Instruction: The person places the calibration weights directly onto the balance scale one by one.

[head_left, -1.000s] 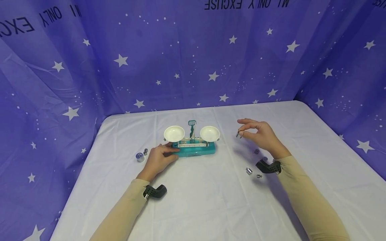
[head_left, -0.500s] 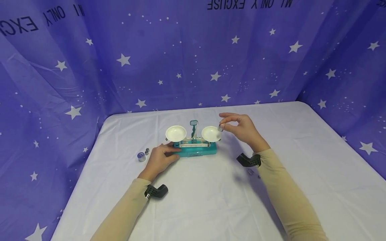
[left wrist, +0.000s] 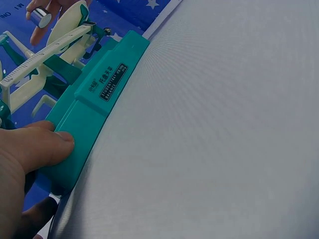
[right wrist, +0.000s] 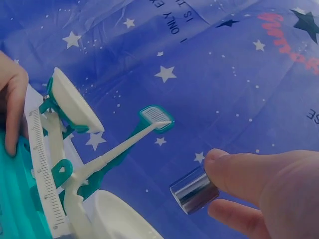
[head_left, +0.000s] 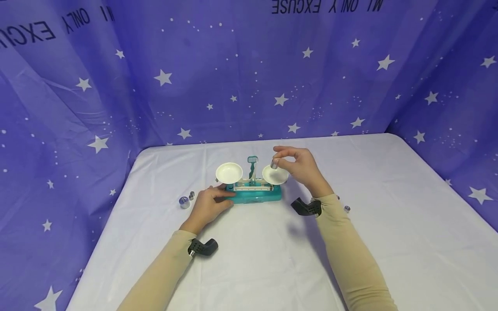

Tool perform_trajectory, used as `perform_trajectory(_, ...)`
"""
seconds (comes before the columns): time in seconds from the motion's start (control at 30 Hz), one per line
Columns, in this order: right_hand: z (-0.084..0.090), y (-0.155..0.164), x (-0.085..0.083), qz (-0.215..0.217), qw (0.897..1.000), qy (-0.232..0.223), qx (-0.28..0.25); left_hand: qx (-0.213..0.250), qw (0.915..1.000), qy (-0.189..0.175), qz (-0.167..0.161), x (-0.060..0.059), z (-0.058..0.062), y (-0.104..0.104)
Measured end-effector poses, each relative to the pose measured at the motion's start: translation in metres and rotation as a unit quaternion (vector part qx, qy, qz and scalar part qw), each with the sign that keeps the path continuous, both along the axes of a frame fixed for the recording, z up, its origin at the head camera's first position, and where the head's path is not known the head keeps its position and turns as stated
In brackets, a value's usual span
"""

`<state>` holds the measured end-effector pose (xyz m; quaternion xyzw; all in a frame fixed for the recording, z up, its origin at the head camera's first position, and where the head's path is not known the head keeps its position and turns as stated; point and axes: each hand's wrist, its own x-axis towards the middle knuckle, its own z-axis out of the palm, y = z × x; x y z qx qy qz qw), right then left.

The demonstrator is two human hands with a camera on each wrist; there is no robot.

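Observation:
A small teal balance scale stands on the white table with two white pans. My left hand grips the left end of its base; in the left wrist view the thumb lies on the teal casing. Over the right pan, my right hand pinches a shiny metal weight, a short cylinder, between thumb and fingertips. The left pan holds nothing. In the right wrist view the pointer's tip lies over the scale plate.
Left of my left hand sit a larger metal weight and a smaller weight. Another weight shows beside my right sleeve, which hides part of the table. A purple star-printed curtain hangs behind the table.
My right hand has moved left with the weight, from beside the scale to above the right pan. The left hand stays on the base. The view has shifted slightly.

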<state>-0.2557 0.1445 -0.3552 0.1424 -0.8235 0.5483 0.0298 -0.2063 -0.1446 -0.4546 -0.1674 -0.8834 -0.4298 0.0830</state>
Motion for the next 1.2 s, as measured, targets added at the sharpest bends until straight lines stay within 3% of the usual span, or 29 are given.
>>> perform_trajectory(0.63, -0.018, -0.011, -0.003, 0.02, 0.998, -0.027, 0.046, 0.004, 0.9999, -0.011, -0.001, -0.001, 0.0, 0.001)
perform_trajectory(1.2, -0.021, -0.014, -0.004, 0.03, 0.998, -0.032, 0.038, 0.001, 0.9998, -0.019, 0.004, -0.003, -0.001, 0.001)
